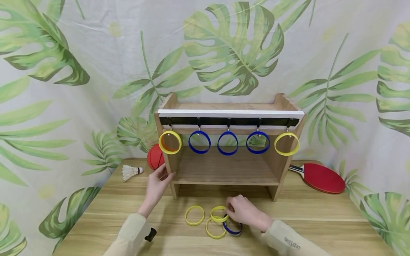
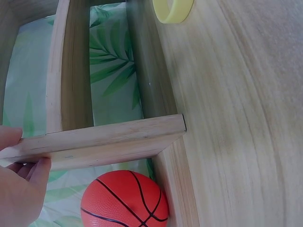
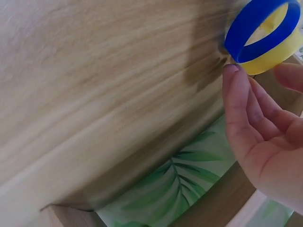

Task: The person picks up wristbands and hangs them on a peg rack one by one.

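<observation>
In the head view my left hand (image 1: 159, 179) grips the left side panel of a wooden rack (image 1: 227, 167), fingers on one side and thumb on the other. My right hand (image 1: 245, 209) is low in front of the rack, fingers curled, pinching the edge of a tilted yellow wristband (image 1: 212, 209). A blue wristband (image 1: 235, 233) and another yellow wristband (image 1: 215, 237) overlap it. The right wrist view shows my fingertips and thumb at the yellow band (image 3: 267, 62), beside the blue band (image 3: 258, 26); the exact contact is partly hidden. A separate yellow ring (image 1: 194, 224) lies to the left.
Yellow and blue bands (image 1: 228, 154) hang from clips along a black strip (image 1: 211, 122) on the rack. A red ball (image 1: 155, 157) and a shuttlecock (image 1: 130, 171) lie left, a red table tennis bat (image 1: 323, 177) right. A black object (image 1: 150, 234) is near my left sleeve.
</observation>
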Tool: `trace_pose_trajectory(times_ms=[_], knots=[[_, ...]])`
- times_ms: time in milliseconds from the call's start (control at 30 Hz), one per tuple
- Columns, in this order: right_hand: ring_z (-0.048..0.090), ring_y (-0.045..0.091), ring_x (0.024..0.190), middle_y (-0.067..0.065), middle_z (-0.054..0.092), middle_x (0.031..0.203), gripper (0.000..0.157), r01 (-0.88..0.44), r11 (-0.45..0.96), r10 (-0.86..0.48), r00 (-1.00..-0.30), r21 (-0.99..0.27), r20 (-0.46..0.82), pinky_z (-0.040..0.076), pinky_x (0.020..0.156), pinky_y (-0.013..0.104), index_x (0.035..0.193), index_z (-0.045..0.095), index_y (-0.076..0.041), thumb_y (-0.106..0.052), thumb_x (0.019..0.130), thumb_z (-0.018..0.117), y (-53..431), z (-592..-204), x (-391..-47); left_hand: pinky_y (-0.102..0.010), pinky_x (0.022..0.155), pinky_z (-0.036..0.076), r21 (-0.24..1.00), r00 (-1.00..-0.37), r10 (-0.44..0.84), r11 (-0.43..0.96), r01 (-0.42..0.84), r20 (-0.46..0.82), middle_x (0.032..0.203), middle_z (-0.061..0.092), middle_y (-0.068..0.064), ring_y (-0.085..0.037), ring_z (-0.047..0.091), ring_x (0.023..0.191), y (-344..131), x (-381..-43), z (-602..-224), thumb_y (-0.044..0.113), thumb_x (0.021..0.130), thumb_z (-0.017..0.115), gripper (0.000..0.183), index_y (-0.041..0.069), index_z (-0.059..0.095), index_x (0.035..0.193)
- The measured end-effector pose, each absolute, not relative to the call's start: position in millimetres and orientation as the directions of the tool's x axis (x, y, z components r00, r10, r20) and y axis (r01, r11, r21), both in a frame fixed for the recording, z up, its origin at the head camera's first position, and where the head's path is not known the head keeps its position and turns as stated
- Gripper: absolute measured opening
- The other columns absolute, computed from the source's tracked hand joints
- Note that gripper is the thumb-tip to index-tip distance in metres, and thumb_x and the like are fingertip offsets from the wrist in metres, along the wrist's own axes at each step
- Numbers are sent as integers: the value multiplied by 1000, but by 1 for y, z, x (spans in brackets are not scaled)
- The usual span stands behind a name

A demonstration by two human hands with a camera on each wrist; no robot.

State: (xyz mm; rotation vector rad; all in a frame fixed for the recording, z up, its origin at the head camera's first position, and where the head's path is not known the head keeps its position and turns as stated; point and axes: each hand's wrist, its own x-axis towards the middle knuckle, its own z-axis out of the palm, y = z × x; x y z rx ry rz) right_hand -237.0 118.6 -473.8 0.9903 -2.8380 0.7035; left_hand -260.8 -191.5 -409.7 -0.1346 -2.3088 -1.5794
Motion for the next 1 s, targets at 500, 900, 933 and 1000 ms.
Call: trace_pose_trajectory(times_ms=[500,900,933,1000], knots=[[59,2,61,7,72,76,8,-619,655,-583,-779,-433,230,48,56,15,91,68,-1,3,84,66,112,-468,-238,-27,93,56,891,-939,-93,360,277,330,126,65,-27,-37,64,117,-191,-262,-410,0,91,66,44,-6,58,134],[62,5,71,3,69,80,11,-724,542,-611,-688,-427,391,50,61,11,85,67,-7,4,84,67,97,-442,-229,-32,94,56,887,-937,-96,368,279,335,127,65,-27,-38,64,116,-192,-260,-410,0,91,67,44,-7,57,133],[62,4,71,3,69,81,10,-730,539,-614,-682,-421,397,50,61,10,86,68,-7,3,85,68,96,-437,-227,-32,94,56,886,-937,-97,369,279,336,127,65,-27,-38,64,116,-192,-259,-410,0,91,67,44,-7,58,133],[61,4,71,2,68,80,9,-754,525,-622,-656,-394,427,49,61,9,86,68,-7,2,85,70,93,-426,-224,-31,94,56,885,-936,-98,372,281,339,127,65,-27,-38,64,116,-192,-259,-410,0,91,67,43,-7,58,133]])
